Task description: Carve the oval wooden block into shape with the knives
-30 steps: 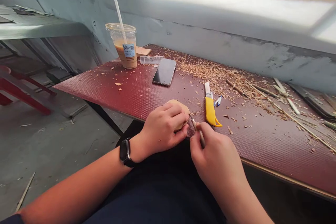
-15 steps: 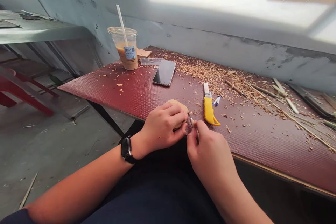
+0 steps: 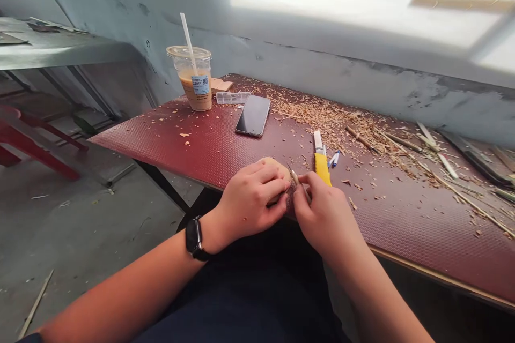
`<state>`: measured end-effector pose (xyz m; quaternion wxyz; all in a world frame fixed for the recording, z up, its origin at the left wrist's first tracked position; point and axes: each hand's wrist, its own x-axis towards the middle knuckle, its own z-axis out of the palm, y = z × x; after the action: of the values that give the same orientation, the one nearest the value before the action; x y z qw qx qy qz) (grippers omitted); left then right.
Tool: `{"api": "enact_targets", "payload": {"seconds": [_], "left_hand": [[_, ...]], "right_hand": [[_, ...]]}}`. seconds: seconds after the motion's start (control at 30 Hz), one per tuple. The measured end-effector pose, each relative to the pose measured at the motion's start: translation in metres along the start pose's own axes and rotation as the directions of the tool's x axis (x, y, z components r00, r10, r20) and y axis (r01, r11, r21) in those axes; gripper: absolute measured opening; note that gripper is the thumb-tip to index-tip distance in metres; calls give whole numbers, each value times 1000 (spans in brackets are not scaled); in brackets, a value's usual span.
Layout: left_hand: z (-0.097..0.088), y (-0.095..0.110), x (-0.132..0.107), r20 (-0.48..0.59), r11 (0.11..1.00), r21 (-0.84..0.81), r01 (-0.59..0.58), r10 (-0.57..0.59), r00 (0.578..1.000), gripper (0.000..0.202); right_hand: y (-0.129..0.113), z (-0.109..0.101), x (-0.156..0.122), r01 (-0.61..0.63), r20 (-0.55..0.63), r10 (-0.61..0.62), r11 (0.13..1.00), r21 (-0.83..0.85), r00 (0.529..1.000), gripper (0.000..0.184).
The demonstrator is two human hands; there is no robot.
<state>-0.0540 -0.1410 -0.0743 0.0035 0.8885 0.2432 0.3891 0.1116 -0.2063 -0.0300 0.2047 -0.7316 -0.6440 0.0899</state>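
My left hand point(image 3: 257, 193) is closed around a pale piece of wood point(image 3: 280, 168) at the table's near edge; the fingers hide most of it. In my right hand point(image 3: 322, 206) is a slim carving knife point(image 3: 295, 177), pinched near the front of its handle. Its thin tip points up and left, close to the wood's right side; whether it touches I cannot tell. Just beyond the right hand lies a yellow utility knife point(image 3: 321, 163), its lower end hidden by that hand. A blue and white pen-like item point(image 3: 333, 159) lies beside it.
A phone point(image 3: 253, 116), a clear plastic case point(image 3: 233, 98) and an iced drink cup with a straw point(image 3: 195, 83) stand or lie toward the back left. Wood shavings point(image 3: 322, 117) cover the back of the red table point(image 3: 422, 220). Sticks and a large dark blade point(image 3: 477, 156) lie right.
My right hand has moved slightly up and right, drawing the knife tip a little off the wood and covering the yellow utility knife's lower end. The left hand keeps its grip.
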Motion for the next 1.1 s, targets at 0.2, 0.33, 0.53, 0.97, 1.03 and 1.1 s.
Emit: {"api": "enact_targets", "payload": {"seconds": [0.2,0.33,0.53,0.97,1.03,1.1], "left_hand": [[-1,1,-1,23,999,34,42,-43,999,15],[0,3,1,21,997,17,72,-72,997,22],[1,2,3,34,999,19,33,-33,999,15],[4,1,-2,-27,998,46,34,-33,999,16],[2,2,-2,-22,997,47,55,-54,998,17],[0,3,-1,9,997,37,69,-70,998,21]], "right_hand": [[13,-4,-31,21,-18,-20,996,82,1000,26],[5,-1,-38,27,-27,-25,996,79,999,27],[-10,2,-37,-8,-47,5,997,-72,999,25],[-11,2,5,-22,12,24,986,-166,1000,18],[-5,1,-5,-14,10,15,995,-95,1000,17],[-1,0,-18,-2,-6,2,999,-40,1000,19]]}}
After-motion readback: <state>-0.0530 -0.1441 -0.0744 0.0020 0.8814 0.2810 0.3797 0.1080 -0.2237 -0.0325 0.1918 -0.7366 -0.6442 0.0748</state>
